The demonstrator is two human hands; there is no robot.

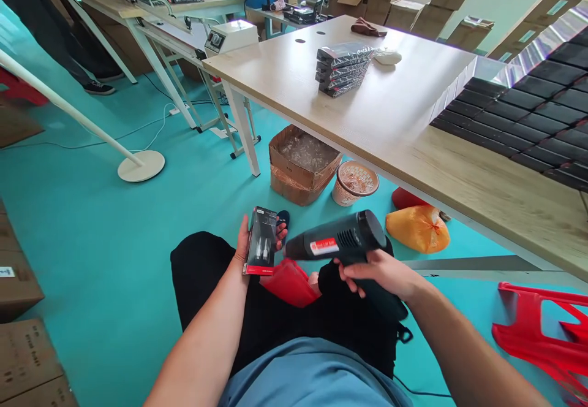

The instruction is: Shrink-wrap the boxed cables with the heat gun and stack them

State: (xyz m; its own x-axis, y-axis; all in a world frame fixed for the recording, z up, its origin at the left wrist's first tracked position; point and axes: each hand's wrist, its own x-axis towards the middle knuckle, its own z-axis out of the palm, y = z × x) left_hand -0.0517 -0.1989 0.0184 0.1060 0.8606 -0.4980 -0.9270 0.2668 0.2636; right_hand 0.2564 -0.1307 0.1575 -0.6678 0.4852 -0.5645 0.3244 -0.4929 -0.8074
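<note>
My left hand (242, 241) holds a black box with a red lower edge (262, 241), its fingers wrapped round both sides. White items are pictured on the box's front. In my right hand (374, 272) is a dark heat gun (337, 235) with a red label, gripped by its handle. The nozzle points left at the box, a short gap from its right side. Both are above my lap, over a red seat.
A wooden table (390, 131) bears a small stack of wrapped boxes (342, 67) and many black boxes (528, 106). Beneath its edge stand a carton (301, 177), a basket (346, 193) and an orange bag (418, 228). A red stool (528, 327) lies right.
</note>
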